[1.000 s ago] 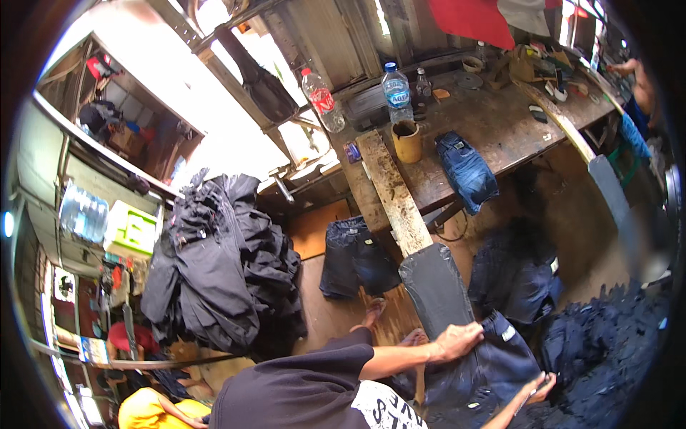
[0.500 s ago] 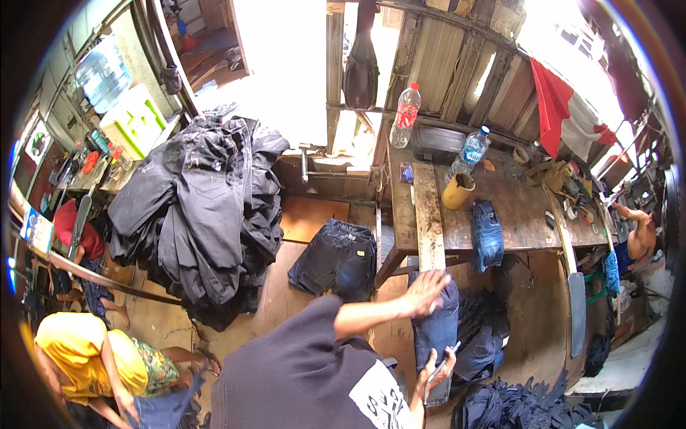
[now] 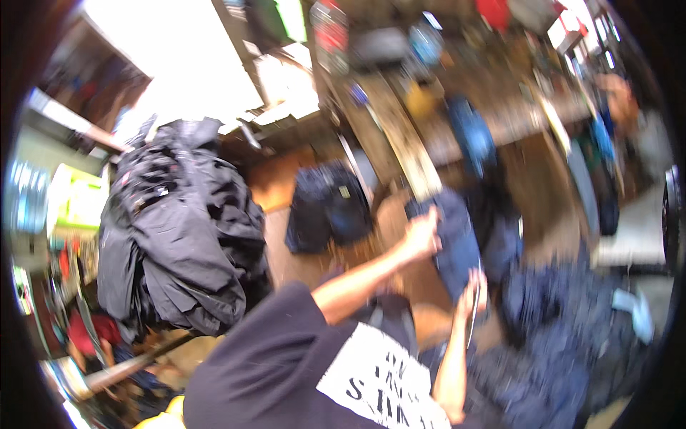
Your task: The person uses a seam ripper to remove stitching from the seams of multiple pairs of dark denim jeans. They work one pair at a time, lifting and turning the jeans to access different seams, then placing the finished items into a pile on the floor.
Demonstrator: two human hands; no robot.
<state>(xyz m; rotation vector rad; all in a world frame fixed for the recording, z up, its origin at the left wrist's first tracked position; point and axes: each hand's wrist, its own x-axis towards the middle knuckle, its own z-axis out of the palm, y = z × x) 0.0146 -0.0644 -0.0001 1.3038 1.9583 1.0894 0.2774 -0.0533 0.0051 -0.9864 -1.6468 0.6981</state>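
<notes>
Dark blue jeans (image 3: 457, 239) are drawn over the end of a narrow wooden board (image 3: 409, 154) that juts from the workbench. At their upper left edge my left hand (image 3: 421, 236) is closed, its fingers curled against the denim. My right hand (image 3: 471, 294), at the lower right of the jeans, is closed round a slim pen-like tool (image 3: 478, 277) with a thin cord trailing down past the wrist. Motion blur hides the tool's tip and its exact kind.
A tall heap of black garments (image 3: 182, 236) stands at left. Dark denim shorts (image 3: 329, 207) lie beyond my left arm. Denim is piled (image 3: 550, 336) at lower right. Bottles (image 3: 330, 36) and a yellow cup (image 3: 423, 99) are on the bench. A person in red (image 3: 93, 332) is at far left.
The view has swung and blurred. My left hand has gone from flat with outstretched fingers over the jeans to closed at their edge. My right hand still holds the corded tool.
</notes>
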